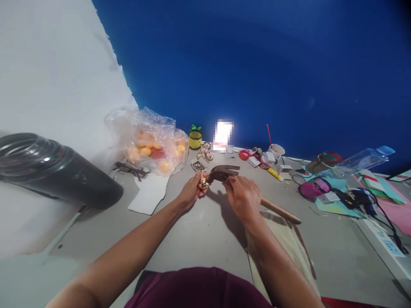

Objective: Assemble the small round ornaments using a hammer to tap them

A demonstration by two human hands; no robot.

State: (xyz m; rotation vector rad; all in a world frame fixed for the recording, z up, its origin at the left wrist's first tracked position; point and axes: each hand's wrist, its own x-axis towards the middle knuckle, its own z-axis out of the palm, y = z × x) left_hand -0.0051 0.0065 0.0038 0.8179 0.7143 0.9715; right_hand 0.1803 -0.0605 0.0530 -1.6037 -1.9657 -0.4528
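My left hand (190, 192) is closed in a pinch on a small orange ball studded with shiny tacks (203, 184), held just above the grey table (192, 231). My right hand (241, 194) is wrapped round the neck of a claw hammer (223, 173), close under its dark metal head. The hammer's head sits right beside the ball, touching or nearly touching it. Its wooden handle (281, 211) sticks out to the right past my wrist.
A clear plastic bag of orange balls (150, 143) lies at the back left, beside dark glasses (130, 170) and white paper (150, 192). A tray of tacks (199, 166), studded balls (205, 152), a yellow cup (195, 138), small boxes, coloured papers and a plastic bottle (366, 159) crowd the back and right. A dark cylinder (54, 171) lies left.
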